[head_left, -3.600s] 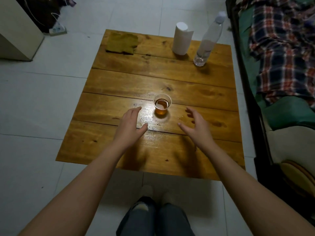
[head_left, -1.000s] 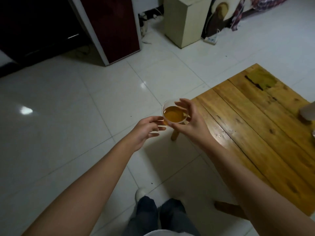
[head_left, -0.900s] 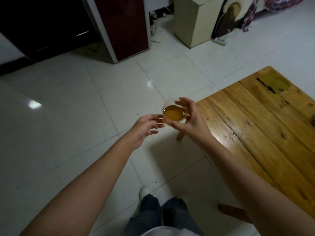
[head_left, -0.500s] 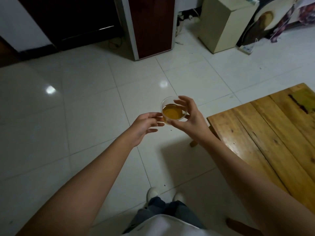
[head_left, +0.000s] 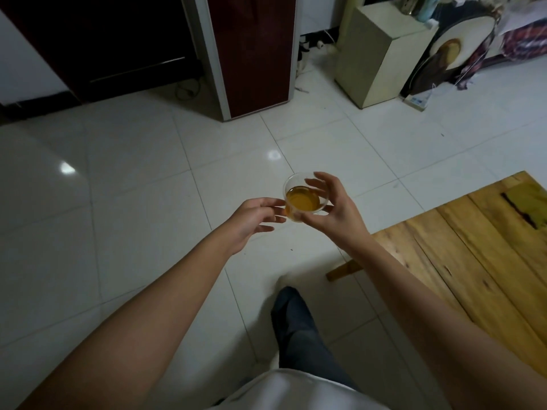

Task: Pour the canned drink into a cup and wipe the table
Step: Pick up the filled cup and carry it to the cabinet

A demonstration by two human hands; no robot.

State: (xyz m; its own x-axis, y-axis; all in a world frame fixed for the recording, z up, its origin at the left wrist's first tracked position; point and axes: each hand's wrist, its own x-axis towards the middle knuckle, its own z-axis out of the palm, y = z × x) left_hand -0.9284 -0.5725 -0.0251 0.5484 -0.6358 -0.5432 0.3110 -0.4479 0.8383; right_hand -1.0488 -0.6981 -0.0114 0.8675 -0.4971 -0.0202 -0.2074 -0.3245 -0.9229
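Over the floor, right hand's grip (head_left: 331, 211) clasps the cup (head_left: 306, 196) (upright) — left hand (head_left: 254, 220) beside, loose.

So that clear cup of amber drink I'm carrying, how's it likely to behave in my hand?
The cup looks like thin clear plastic, so it probably flexes if squeezed. It is held over the floor by the right hand's fingertips and is roughly half full, so a tilt or jolt could slosh it. The left hand is at its side, seemingly steadying it.
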